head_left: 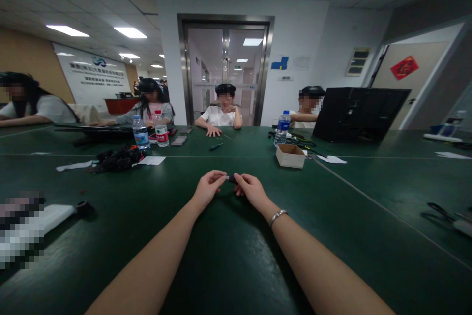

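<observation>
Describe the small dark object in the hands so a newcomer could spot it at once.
On the big green table, find two bare forearms, the right one wearing a silvery bracelet. Where they converge, the left hand and right hand hold a small dark object between them. Unlike the thin dark tool lying loose farther off, this one is in a two-handed grip.

Dim, with bright ceiling lights (130, 32)

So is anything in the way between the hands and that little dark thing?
No, nothing visible: the left hand and right hand are both pinching the little dark thing. The small box sits farther away, off to the right, not between them.
</observation>
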`<action>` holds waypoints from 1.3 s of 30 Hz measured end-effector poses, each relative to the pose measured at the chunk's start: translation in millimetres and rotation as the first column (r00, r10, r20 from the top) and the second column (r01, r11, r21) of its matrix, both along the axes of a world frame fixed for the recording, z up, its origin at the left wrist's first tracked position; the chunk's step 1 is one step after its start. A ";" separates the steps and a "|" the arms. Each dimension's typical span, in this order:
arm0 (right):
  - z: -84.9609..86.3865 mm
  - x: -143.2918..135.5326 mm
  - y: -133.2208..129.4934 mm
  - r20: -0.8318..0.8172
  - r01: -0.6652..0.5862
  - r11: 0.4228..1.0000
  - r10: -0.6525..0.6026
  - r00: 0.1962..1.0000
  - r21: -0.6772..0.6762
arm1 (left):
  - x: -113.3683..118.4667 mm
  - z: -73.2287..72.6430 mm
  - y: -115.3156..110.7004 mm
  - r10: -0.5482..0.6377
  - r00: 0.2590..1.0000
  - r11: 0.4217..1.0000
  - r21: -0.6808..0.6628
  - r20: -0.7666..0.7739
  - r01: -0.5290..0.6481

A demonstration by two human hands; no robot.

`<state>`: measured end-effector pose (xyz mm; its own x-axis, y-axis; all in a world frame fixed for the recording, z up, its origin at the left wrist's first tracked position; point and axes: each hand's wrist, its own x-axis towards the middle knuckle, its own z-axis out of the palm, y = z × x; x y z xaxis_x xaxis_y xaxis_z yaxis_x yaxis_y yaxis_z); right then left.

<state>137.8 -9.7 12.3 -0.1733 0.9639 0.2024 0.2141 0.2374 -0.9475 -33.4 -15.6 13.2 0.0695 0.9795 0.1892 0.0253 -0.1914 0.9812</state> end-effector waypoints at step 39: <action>4.9 -2.4 -5.1 0.027 0.026 1.000 -0.026 0.999 -0.014 | 3.1 2.5 -1.2 -0.077 0.990 0.995 -0.066 -0.120 0.070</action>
<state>135.3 -14.8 17.2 -0.1535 0.9708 0.1842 0.2455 0.2180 -0.9446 -30.4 -16.8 15.7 0.1607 0.9803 0.1145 0.1339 -0.1366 0.9815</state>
